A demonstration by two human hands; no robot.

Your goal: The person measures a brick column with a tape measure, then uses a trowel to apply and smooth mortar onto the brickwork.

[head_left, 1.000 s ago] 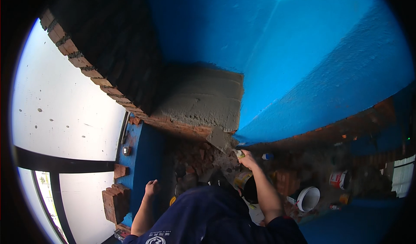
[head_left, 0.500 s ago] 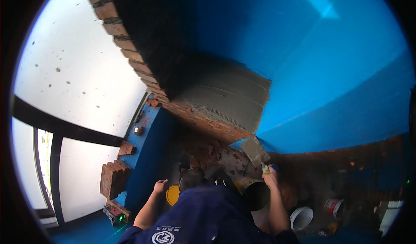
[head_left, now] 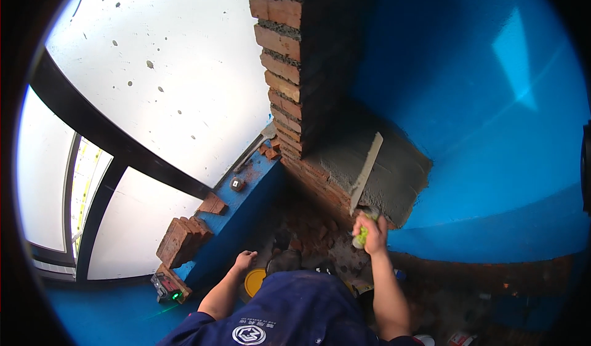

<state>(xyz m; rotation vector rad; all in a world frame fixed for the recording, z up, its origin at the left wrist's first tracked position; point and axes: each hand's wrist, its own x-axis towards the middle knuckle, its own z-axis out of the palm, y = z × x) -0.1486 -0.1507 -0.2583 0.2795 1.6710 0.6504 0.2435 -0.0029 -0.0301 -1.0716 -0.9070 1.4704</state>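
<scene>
My right hand (head_left: 374, 235) grips the green-and-white handle of a plastering trowel (head_left: 367, 172). The trowel's long flat blade is seen nearly edge-on, over a grey patch of wet mortar (head_left: 403, 171) on the wall. From this view I cannot tell whether the blade touches the mortar. Bare brick (head_left: 323, 189) runs along the patch's near left side. My left hand (head_left: 245, 260) hangs low with its fingers curled, beside a yellow round lid (head_left: 255, 281), and nothing shows in it.
A brick pier (head_left: 284, 69) rises left of the mortar. On the blue ledge (head_left: 237, 207) lie a tape measure (head_left: 237, 184), stacked bricks (head_left: 181, 241) and a laser level (head_left: 167, 289) with a green light. Rubble (head_left: 314, 232) covers the floor. A blue wall (head_left: 480, 161) stands at right.
My right hand has lifted the trowel from low by the floor up to the mortar patch, turning the blade edge-on. The view has swung, shifting the brick pier right.
</scene>
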